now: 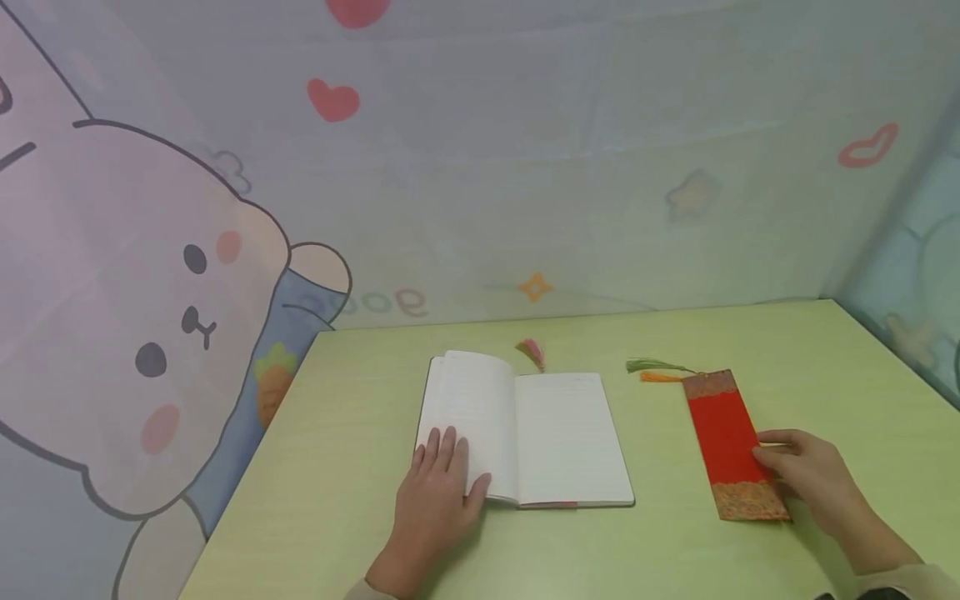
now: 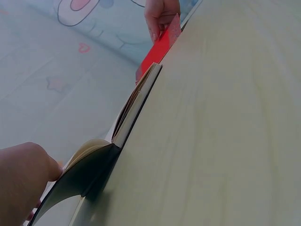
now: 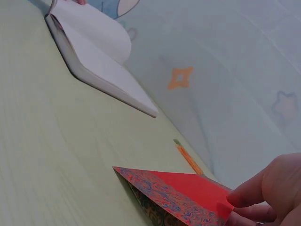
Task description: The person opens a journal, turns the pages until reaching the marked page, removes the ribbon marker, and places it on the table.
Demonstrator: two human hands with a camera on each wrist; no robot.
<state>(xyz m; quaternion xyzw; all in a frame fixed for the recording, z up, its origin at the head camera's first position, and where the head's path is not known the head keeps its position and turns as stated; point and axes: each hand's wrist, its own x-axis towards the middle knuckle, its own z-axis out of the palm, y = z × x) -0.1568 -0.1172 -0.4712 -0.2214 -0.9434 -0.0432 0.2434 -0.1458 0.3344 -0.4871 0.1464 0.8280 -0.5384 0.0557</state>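
Note:
An open notebook (image 1: pixel 573 442) with lined white pages lies in the middle of the table. My left hand (image 1: pixel 438 500) rests on its left page, fingers stretched out and thumb by the lower edge. In the left wrist view that side of the notebook (image 2: pixel 94 162) bows up from the table. To the right is a red sleeve (image 1: pixel 723 437) with patterned bands at both ends; green and orange tassels (image 1: pixel 660 377) trail from its far end. My right hand (image 1: pixel 813 479) pinches its right edge between thumb and fingers. The right wrist view shows the near end of the sleeve (image 3: pixel 188 188) raised.
A pink tassel (image 1: pixel 532 353) lies just beyond the notebook's far edge. Behind the pale green table (image 1: pixel 300 517) hangs a printed cloth (image 1: pixel 525 167) with hearts and stars, and a large cartoon animal fills its left side.

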